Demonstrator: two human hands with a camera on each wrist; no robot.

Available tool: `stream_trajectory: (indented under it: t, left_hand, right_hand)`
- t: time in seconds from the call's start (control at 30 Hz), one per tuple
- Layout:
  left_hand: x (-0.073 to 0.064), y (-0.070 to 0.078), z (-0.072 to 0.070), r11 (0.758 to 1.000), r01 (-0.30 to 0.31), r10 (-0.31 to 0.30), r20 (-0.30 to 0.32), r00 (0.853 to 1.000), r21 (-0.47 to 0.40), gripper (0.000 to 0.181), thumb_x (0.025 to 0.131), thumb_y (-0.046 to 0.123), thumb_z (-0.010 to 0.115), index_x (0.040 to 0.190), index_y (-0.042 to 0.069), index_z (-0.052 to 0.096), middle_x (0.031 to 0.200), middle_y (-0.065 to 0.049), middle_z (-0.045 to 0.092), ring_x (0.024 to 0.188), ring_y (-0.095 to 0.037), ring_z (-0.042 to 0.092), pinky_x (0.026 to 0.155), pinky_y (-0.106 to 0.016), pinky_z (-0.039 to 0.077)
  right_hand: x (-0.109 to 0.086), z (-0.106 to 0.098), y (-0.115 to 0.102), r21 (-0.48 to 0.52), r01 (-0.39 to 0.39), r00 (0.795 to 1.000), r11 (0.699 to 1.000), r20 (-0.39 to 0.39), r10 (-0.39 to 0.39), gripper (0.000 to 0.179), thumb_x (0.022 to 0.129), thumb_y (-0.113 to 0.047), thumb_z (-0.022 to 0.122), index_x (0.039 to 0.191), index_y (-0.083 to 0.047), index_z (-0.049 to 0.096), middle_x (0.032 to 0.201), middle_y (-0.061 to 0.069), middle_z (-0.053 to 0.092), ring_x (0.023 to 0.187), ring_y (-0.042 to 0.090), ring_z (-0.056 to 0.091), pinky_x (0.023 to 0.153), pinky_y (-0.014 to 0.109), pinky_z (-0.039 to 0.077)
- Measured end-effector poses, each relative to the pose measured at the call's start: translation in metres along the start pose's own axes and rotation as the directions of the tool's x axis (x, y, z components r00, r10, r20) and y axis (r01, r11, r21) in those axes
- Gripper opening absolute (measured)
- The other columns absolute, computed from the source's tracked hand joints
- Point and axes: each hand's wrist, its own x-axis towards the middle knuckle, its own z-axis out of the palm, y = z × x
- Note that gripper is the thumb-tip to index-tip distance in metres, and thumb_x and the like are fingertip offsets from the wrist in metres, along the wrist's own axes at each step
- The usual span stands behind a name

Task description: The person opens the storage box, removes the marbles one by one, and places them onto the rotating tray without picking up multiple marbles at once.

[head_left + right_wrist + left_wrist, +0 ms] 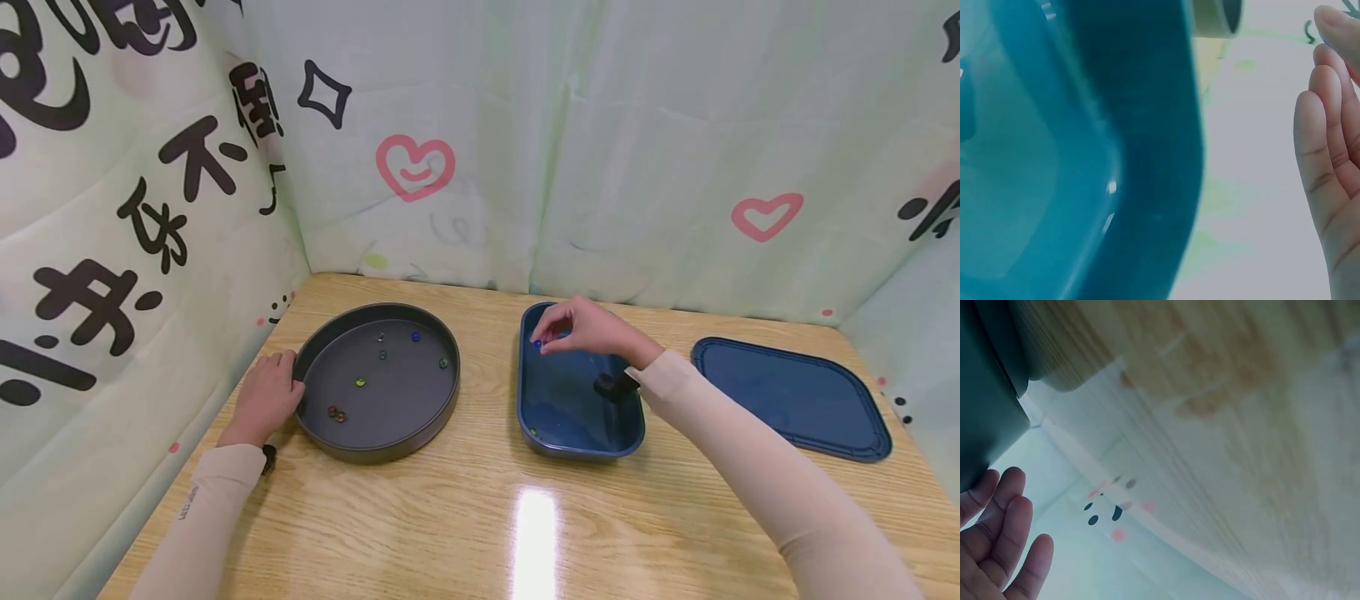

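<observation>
My left hand point(264, 398) is at the left side of a dark round pan point(438, 425), thumb at the rim and fingers along the outer wall. In the left wrist view, fingertips point(1013, 481) meet the pan's wall point(991, 419). Inside the pan lie several glass marbles, among them a blue marble point(416, 337), a yellow marble point(360, 382) and a reddish marble point(341, 417). My right hand point(581, 327) pinches another blue marble point(537, 344) above a deep blue rectangular container point(577, 452). One small greenish marble point(533, 431) sits in that container's near left corner.
A flat blue lid point(787, 400) lies on the wooden table point(420, 525) at the right. Printed curtains point(480, 225) stand along the table's back and sides. The container's raised wall point(1154, 156) is close beside the right wrist.
</observation>
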Motion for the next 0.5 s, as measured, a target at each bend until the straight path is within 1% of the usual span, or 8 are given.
stream_trajectory:
  t: [0.13, 0.27, 0.5]
  left_hand:
    - [-0.001, -0.003, -0.001, 1.000, -0.007, 0.007, -0.001, 1.000, -0.004, 0.032, 0.083, 0.006, 0.048, 0.109, -0.012, 0.048, 0.096, -0.029, 0.056, 0.084, -0.041, 0.050, 0.074, -0.053, 0.042]
    - [-0.002, -0.005, -0.003, 1.000, -0.014, 0.014, 0.009, 1.000, -0.010, 0.035, 0.083, 0.006, 0.048, 0.112, -0.013, 0.048, 0.098, -0.031, 0.056, 0.086, -0.042, 0.051, 0.076, -0.053, 0.042]
    - [-0.003, -0.009, -0.004, 0.999, -0.032, 0.032, 0.008, 0.999, -0.020, 0.031, 0.083, 0.005, 0.047, 0.109, -0.012, 0.048, 0.095, -0.029, 0.056, 0.082, -0.040, 0.050, 0.072, -0.052, 0.041]
  right_hand:
    - [0.008, 0.000, -0.014, 0.039, -0.009, 0.999, 0.999, -0.034, 0.010, 0.020, 0.080, -0.009, 0.072, 0.096, 0.002, 0.071, 0.089, 0.011, 0.070, 0.075, 0.008, 0.061, 0.073, 0.027, 0.053]
    - [0.020, 0.004, -0.027, 0.051, -0.025, 0.998, 0.998, -0.052, 0.028, 0.018, 0.081, -0.010, 0.072, 0.097, 0.000, 0.072, 0.091, 0.011, 0.070, 0.077, 0.010, 0.062, 0.073, 0.024, 0.052]
    - [0.048, 0.016, -0.047, 0.058, 0.000, 0.998, 0.998, -0.069, 0.004, 0.016, 0.081, -0.009, 0.072, 0.097, -0.003, 0.073, 0.090, 0.010, 0.071, 0.079, 0.016, 0.062, 0.074, 0.025, 0.052]
